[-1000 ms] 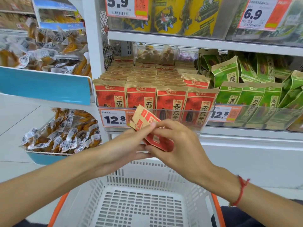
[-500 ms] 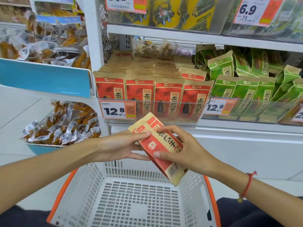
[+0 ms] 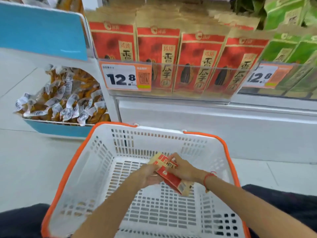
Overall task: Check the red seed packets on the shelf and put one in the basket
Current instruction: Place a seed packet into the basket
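Green packets (image 3: 288, 47) cut off at right

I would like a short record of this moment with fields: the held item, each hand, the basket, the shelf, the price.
held item: red seed packet, tilted, inside the basket's opening, above its floor
left hand: grips the packet's left side
right hand: grips the packet from the right; red string bracelet on the wrist
basket: white basket with orange rim, nothing else seen inside
shelf: row of red seed packets upright behind a clear rail
price: tag reads 12.8
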A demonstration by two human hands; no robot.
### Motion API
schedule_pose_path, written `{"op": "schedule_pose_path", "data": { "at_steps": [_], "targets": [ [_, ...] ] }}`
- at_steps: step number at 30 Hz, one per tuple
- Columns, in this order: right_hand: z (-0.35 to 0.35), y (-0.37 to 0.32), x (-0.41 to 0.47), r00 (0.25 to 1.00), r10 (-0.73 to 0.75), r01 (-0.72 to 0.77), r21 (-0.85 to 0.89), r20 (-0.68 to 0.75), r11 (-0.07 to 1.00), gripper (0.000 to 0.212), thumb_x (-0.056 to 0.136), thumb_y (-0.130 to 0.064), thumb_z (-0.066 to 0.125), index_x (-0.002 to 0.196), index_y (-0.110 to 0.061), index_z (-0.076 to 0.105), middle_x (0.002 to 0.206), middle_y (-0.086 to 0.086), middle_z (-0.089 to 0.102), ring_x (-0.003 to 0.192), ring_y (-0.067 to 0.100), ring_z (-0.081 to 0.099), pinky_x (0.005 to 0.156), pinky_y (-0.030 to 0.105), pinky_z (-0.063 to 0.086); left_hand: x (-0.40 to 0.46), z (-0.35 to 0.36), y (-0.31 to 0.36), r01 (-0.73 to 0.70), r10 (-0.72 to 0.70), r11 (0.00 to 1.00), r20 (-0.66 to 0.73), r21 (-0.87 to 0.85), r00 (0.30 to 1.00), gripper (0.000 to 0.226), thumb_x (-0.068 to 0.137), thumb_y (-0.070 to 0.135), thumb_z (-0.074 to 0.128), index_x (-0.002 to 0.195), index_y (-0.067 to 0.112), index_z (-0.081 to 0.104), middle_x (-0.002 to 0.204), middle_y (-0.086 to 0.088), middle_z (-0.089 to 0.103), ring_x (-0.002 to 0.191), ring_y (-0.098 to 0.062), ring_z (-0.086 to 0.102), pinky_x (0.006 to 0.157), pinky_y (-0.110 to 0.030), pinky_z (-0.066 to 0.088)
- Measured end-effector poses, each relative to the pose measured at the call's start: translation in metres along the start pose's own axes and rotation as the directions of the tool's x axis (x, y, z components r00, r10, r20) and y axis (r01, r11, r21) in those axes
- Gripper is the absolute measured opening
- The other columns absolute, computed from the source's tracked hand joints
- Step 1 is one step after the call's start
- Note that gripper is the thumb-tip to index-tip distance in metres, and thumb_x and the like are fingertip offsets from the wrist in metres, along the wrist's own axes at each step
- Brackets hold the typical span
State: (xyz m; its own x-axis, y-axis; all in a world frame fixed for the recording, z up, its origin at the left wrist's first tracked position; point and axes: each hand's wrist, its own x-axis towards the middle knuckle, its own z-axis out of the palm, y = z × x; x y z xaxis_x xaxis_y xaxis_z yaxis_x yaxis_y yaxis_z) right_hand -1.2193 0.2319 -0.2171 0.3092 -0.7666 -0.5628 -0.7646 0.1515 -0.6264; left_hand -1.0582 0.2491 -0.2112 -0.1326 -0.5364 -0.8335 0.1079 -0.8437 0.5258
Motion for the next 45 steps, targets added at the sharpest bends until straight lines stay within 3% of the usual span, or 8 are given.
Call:
{"op": "schedule_pose_path", "data": {
  "at_steps": [8,15,18,21,25,29,35,45],
  "targets": [
    [0.049,0.052,0.059,0.998,-0.039,0.029,-0.241,-0.040,0.970,0.083,0.074,-0.041,0.076,0.144,-0.031,0.033,0.136,-0.002,0.048,0.122,0.021,0.049,0.098,0.035,0.044,0.082,-0.015,-0.037,-0.027,-0.050,0.906,-0.171,-0.423,0.984,0.009,0.097,-0.001,0.047,0.102,-0.005,0.054,0.085,-0.015,0.058,0.074,-0.024,0.056,0.060,-0.031,0.056],
    [0.065,0.076,0.086,0.965,-0.260,0.191,-0.561,-0.045,0.806,0.058,0.088,-0.032,0.064,0.141,-0.019,0.043,0.157,0.004,0.027,0.144,0.026,0.024,0.117,0.041,0.020,0.122,-0.015,-0.055,-0.089,0.270,0.955,-0.703,0.284,0.658,0.049,0.085,0.007,0.064,0.131,0.005,0.047,0.131,-0.016,0.052,0.119,-0.034,0.052,0.090,-0.040,0.045],
    [0.074,0.086,0.084,0.956,-0.280,0.192,-0.543,-0.084,0.818,0.053,0.091,-0.028,0.061,0.141,-0.020,0.045,0.157,0.004,0.027,0.147,0.027,0.019,0.119,0.046,0.021,0.127,-0.024,-0.060,-0.089,0.548,0.652,-0.388,0.753,0.741,0.036,0.087,0.008,0.059,0.121,0.020,0.058,0.124,-0.001,0.055,0.117,-0.024,0.052,0.085,-0.037,0.051],
    [0.076,0.085,0.081,0.964,-0.256,0.178,-0.534,-0.075,0.826,0.053,0.093,-0.026,0.058,0.143,-0.021,0.042,0.158,0.003,0.024,0.148,0.026,0.015,0.118,0.046,0.021,0.128,-0.027,-0.056,-0.061,0.395,0.331,-0.080,0.942,0.915,0.047,0.094,0.012,0.049,0.139,0.024,0.045,0.144,0.003,0.037,0.130,-0.020,0.038,0.101,-0.035,0.043],
    [0.056,0.066,0.074,0.991,-0.124,0.128,-0.555,0.044,0.822,0.061,0.092,-0.032,0.059,0.147,-0.028,0.034,0.160,0.000,0.015,0.147,0.023,0.014,0.118,0.044,0.021,0.127,-0.031,-0.038,-0.124,0.155,0.297,0.080,0.947,0.985,0.046,0.094,0.017,0.050,0.140,0.020,0.045,0.139,-0.003,0.046,0.123,-0.026,0.050,0.104,-0.040,0.043],
    [0.009,0.031,0.055,0.992,0.064,-0.015,-0.398,0.110,0.917,0.046,0.094,-0.030,0.056,0.138,-0.018,0.049,0.139,0.007,0.051,0.122,0.025,0.052,0.102,0.035,0.041,0.084,-0.020,0.011,-0.146,0.217,0.228,0.096,0.963,0.971,0.033,0.096,0.018,0.048,0.128,0.017,0.055,0.128,-0.007,0.060,0.111,-0.022,0.060,0.090,-0.034,0.048],
    [-0.066,-0.016,-0.012,1.000,0.013,-0.016,-0.268,-0.014,0.963,0.028,0.095,-0.018,0.054,0.118,-0.010,0.066,0.129,0.010,0.059,0.107,0.024,0.059,0.098,0.031,0.044,-0.008,0.002,0.078,-0.266,0.472,0.100,0.189,0.959,0.861,0.032,0.098,0.020,0.045,0.125,0.024,0.061,0.134,0.000,0.057,0.121,-0.021,0.054,0.100,-0.033,0.043],
    [-0.180,-0.115,-0.146,0.909,-0.364,0.255,-0.422,-0.202,0.870,0.021,0.096,-0.014,0.056,0.111,-0.010,0.069,0.094,-0.002,0.067,0.076,0.010,0.062,0.070,0.012,0.046,-0.187,0.053,0.160,-0.519,0.794,-0.140,0.409,0.843,0.451,0.023,0.098,0.029,0.050,0.112,0.029,0.067,0.116,0.010,0.068,0.108,-0.009,0.061,0.089,-0.026,0.047]
  ]
}}
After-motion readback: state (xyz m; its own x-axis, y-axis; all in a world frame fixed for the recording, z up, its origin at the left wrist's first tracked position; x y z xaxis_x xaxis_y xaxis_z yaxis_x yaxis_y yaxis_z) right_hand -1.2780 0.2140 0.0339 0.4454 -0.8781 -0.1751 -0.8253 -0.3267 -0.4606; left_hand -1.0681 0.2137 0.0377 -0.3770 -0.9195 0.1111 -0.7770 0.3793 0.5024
